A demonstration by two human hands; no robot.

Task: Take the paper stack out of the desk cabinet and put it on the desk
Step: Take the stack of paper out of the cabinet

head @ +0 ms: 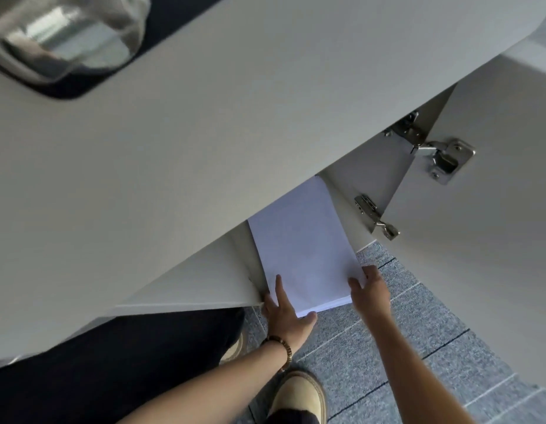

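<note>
A white paper stack (305, 249) sticks out of the open desk cabinet (354, 175), its far end hidden under the desk top (204, 142). My left hand (285, 316) grips the stack's near left corner, thumb on top and fingers below. My right hand (369, 290) grips the near right corner the same way. The near edge of the stack hangs past the cabinet's front, over the carpet.
The cabinet door (479, 240) stands open at the right on two metal hinges (443, 157). A dark mat with a shiny metal object (67, 41) lies on the desk's far left. Grey carpet (403, 332), my dark trouser leg and beige shoe (299, 396) are below.
</note>
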